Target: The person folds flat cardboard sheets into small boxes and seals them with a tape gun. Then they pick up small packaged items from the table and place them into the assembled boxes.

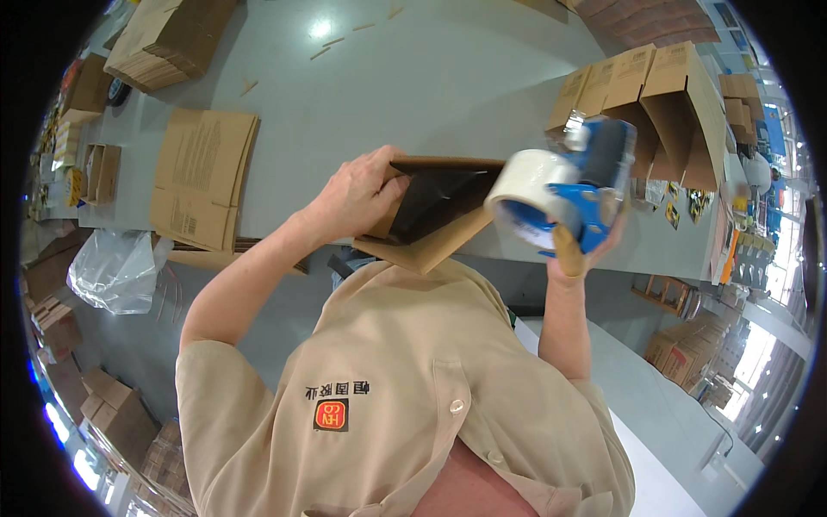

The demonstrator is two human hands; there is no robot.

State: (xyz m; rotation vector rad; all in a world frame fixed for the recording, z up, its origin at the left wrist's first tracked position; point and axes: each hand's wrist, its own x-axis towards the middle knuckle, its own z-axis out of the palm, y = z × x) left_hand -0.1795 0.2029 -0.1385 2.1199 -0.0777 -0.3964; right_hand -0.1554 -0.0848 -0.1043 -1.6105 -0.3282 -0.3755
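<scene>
My left hand [366, 191] is closed on the left side of a small cardboard box [441, 239], fingers over its wall. The box stands open toward me at the table's front edge, with a flap hanging out and its inside dark. To the right of it, my right hand [570, 258] is wrapped round a blue tape dispenser [594, 194], holding it raised beside the box. A wide roll of whitish tape [527, 177] sits on the dispenser. The dispenser is slightly blurred, and it hides part of the right hand and the box's right side.
Several open cardboard boxes [668, 90] stand in a row at the table's right. Flattened cartons [202, 172] lie on the grey table [388, 95] at left, and a carton stack [172, 39] stands farther back. A clear plastic bag [119, 269] hangs by the front-left edge.
</scene>
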